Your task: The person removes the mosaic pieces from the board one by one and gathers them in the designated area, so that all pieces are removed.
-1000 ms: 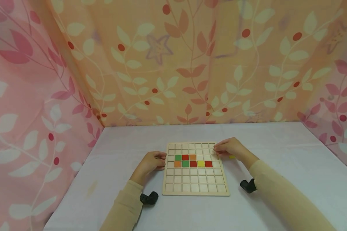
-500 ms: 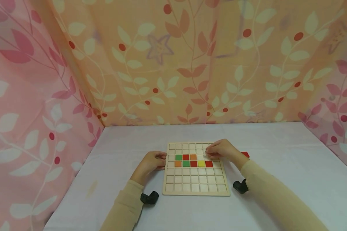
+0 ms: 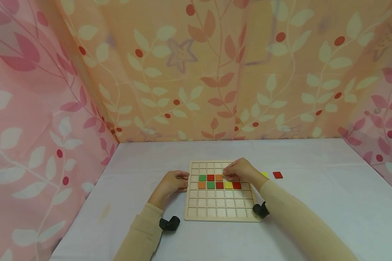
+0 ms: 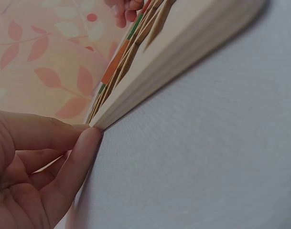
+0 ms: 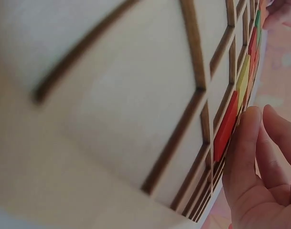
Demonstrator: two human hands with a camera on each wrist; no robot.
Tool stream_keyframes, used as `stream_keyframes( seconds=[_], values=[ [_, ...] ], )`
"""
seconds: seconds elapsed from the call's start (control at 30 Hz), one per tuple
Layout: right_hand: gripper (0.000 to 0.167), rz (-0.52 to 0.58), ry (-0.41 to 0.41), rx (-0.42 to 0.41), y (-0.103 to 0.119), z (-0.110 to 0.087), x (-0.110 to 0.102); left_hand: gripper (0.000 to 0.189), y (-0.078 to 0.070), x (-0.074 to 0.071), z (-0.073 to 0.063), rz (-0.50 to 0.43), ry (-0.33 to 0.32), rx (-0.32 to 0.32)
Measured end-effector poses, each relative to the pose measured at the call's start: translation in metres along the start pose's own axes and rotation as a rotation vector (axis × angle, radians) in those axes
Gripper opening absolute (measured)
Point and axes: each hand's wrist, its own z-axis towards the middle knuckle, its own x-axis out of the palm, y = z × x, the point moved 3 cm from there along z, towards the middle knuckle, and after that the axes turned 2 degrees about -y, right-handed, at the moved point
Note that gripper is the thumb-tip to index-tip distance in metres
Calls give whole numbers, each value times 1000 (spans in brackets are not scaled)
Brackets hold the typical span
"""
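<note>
hands (image 3: 168,184) at board (image 3: 220,194) with colourful tiles (image 3: 210,185)

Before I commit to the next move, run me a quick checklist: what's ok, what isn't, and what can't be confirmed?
1. Board flat on the table: ok.
2. Left hand touching the board's left edge: ok.
3. Right hand beside the farther row's orange tile: ok.
4. Tile in the right hand: cannot tell, hidden.
5. All tiles on the board: not ok; a yellow tile and a red tile lie to its right.
</note>
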Motion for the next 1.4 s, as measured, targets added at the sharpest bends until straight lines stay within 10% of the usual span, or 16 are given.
stream_keyframes(
  seconds=[1.4],
  values=[
    [14,-149,-56,54,4,-1,11,41,2,1,3,1,-5,-4]
  ],
)
